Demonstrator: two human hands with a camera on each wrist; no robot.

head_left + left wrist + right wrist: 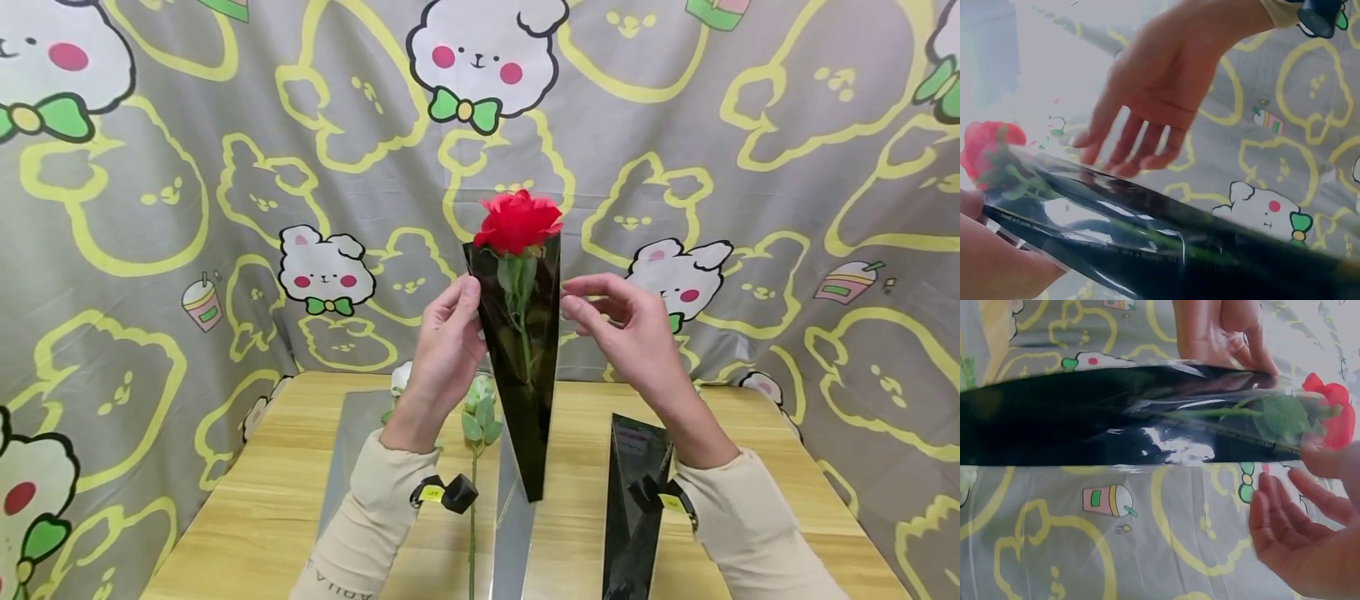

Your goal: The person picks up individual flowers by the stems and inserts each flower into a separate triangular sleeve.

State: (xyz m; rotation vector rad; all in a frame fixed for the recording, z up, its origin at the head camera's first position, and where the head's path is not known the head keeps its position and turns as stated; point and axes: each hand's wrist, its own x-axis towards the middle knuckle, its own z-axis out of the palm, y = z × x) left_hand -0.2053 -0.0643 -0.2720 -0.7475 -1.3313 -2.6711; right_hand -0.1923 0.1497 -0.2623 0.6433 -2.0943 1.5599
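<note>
A red rose (519, 222) stands upright in a clear-fronted, black-backed flower sleeve (517, 333), its green stem and leaves showing through the film. The sleeve tapers to a narrow bottom held above the table. My left hand (450, 342) pinches its left edge near the top, thumb in front. At the opposite edge is my right hand (630, 321), its fingers loosely bent and spread. In the right wrist view, the right thumb (1325, 461) overlaps the sleeve's edge close to the bloom, while the other fingers stand apart from it.
On the wooden table (247, 500) lie a second black sleeve (630, 500) at right, grey sleeves (513, 533) at centre and left, and a pale green rose (481, 408) with a long stem. A white bloom (401, 377) shows behind the left wrist. A patterned curtain (637, 108) surrounds the table.
</note>
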